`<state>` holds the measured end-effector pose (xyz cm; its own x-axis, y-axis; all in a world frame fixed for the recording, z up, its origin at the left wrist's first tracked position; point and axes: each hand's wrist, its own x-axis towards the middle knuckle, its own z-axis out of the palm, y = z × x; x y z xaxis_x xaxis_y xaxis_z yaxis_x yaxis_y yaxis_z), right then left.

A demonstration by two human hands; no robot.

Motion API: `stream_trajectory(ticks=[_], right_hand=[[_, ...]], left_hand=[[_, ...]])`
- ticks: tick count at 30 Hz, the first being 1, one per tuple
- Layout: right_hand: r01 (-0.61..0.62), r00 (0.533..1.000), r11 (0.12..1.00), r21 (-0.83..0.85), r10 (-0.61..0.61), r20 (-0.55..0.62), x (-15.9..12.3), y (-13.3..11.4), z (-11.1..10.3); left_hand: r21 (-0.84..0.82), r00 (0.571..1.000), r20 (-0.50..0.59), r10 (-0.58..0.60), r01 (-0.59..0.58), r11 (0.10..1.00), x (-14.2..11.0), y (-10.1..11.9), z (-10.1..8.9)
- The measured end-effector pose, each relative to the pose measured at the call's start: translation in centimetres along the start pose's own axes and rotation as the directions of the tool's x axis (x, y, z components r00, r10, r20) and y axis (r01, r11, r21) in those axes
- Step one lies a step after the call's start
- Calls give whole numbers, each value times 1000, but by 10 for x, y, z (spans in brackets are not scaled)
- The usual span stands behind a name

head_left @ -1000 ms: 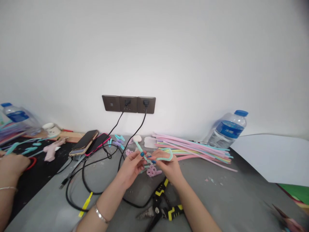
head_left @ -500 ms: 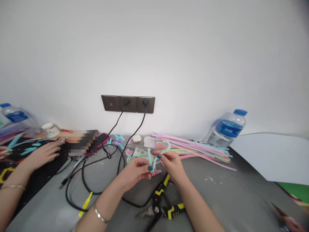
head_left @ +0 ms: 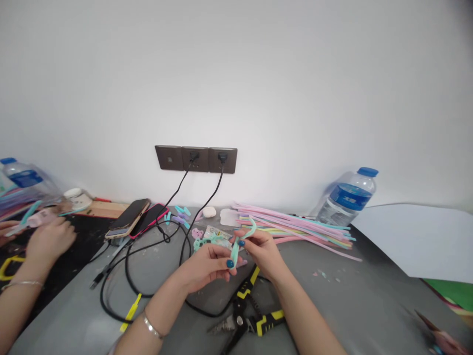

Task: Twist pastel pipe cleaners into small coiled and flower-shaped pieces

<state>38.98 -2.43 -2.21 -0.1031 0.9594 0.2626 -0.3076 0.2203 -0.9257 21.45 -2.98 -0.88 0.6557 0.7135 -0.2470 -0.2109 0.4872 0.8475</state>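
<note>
A mint-green pipe cleaner (head_left: 235, 253) is folded back on itself between my hands, its loose end curling up to the right. My left hand (head_left: 209, 264) pinches the lower bend between thumb and fingers. Higher up, my right hand (head_left: 258, 246) grips the same pipe cleaner with thumb and forefinger. Below them, yellow-and-black pliers (head_left: 241, 315) lie on the grey table with their handles apart. Just behind my left hand sit mint-green curled pieces (head_left: 207, 239) and a pink one (head_left: 197, 233).
A bundle of pastel pipe cleaners (head_left: 295, 228) lies by the wall, near a water bottle (head_left: 349, 197). Two phones (head_left: 129, 219) and looping black cables (head_left: 127, 261) occupy the left. A co-worker's hand (head_left: 50, 239) works at far left. White paper (head_left: 421, 241) covers the right.
The two strands of the pipe cleaner, apart before in a V, are now pressed together. The co-worker's hand has moved left, away from the phones, and is now at a pale pink object.
</note>
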Motion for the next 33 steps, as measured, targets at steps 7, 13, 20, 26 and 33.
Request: stream_trajectory(ticks=[7, 13, 20, 26, 33], right_hand=[[-76, 994, 986, -150, 64, -84, 3, -5, -4], [-77, 995, 975, -211, 62, -76, 4, -7, -2], [-58, 994, 972, -230, 35, -103, 5, -3, 0], [-79, 986, 982, -174, 52, -156, 5, 0, 3], [-90, 995, 994, -64, 86, -58, 5, 6, 3]], left_hand=[[244, 995, 1, 96, -94, 965, -1, 3, -6], [502, 988, 77, 131, -152, 851, -3, 5, -2], [688, 987, 71, 144, -153, 709, -4, 0, -3], [830, 967, 70, 246, -193, 523, -5, 4, -3], [598, 989, 76, 124, -144, 789, 0, -3, -6]])
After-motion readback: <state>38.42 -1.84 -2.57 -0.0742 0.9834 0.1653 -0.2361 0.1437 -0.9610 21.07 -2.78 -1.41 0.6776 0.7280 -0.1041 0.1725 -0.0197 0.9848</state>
